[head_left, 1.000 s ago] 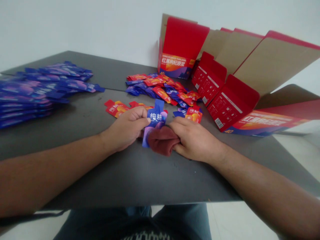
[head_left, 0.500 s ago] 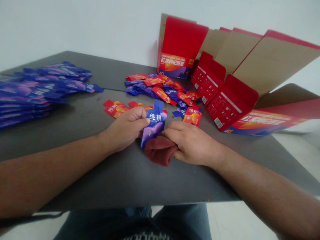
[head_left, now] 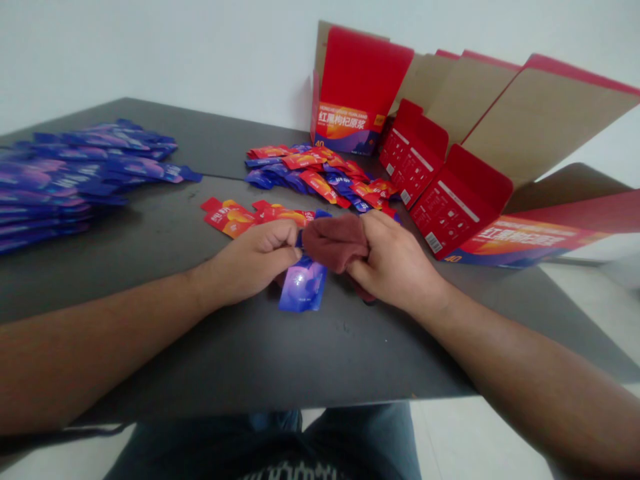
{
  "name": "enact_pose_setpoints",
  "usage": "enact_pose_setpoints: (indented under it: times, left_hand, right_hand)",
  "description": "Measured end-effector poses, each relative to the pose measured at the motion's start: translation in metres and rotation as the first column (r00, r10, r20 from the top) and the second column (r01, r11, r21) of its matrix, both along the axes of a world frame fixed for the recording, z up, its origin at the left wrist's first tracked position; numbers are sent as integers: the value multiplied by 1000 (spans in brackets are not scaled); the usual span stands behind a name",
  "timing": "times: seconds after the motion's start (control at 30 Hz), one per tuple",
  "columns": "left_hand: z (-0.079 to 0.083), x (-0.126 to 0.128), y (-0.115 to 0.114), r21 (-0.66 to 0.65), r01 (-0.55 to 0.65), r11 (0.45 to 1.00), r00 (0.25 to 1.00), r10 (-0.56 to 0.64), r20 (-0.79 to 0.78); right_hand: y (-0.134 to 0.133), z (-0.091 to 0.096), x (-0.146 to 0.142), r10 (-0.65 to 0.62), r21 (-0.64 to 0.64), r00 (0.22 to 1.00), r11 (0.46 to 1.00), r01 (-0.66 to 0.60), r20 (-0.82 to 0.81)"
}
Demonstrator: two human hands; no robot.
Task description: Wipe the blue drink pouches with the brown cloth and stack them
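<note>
Between thumb and curled fingers, my left hand (head_left: 267, 257) grips the left edge of a blue-purple sachet (head_left: 303, 288). My right hand (head_left: 393, 257) is closed on a folded brown cloth (head_left: 334, 241), which covers the upper part of that sachet's front. The sachet's lower part shows below the cloth, shiny and with a pale purple print. Just beyond my hands lie red-orange sachets (head_left: 229, 217), partly hidden by my hands and the cloth.
A heap of mixed red and blue sachets (head_left: 300, 170) lies farther back. Stacked blue sachets (head_left: 45, 190) fill the left of the grey table (head_left: 210, 360). Open red cartons (head_left: 353, 87) stand at the back and right, flaps raised.
My right hand has brought the cloth up from the sachet's lower end to its upper part. The sachet's printed lettering is now covered. My left hand keeps its grip.
</note>
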State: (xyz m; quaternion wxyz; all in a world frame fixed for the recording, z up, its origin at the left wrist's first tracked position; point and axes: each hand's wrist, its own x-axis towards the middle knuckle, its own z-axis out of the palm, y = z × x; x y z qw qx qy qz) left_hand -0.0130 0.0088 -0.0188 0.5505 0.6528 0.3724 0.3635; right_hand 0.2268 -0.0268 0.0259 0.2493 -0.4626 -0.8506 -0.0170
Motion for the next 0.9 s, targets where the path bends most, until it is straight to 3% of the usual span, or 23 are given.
enact_pose_setpoints:
  times: [0.1, 0.2, 0.4, 0.5, 0.63, 0.8, 0.9]
  left_hand:
    - [2, -3, -1, 110, 40, 993, 988, -23, -151]
    - [3, -4, -2, 122, 72, 990, 984, -51, -173]
    - [1, -3, -1, 142, 46, 989, 989, -25, -149]
    - [-1, 0, -2, 16, 18, 1000, 998, -17, -54]
    - [-1, 7, -3, -217, -10, 976, 980, 53, 192]
    - [1, 8, -3, -220, -10, 976, 961, 70, 267]
    - [2, 9, -3, -230, -1, 973, 960, 65, 272]
  right_hand:
    - [3, 1, 3, -25, -5, 998, 1000, 24, -49]
    - [4, 4, 4, -2, -20, 998, 1000, 1, -57]
    - [3, 6, 3, -85, -77, 992, 994, 79, -88]
    - [-2, 2, -1, 8, -74, 999, 997, -12, -50]
    - [-12, 1, -7, 191, -172, 980, 968, -180, 50]
    - [-20, 6, -12, 426, -294, 888, 883, -366, 173]
    - [-18, 6, -10, 379, -263, 906, 908, -326, 186]
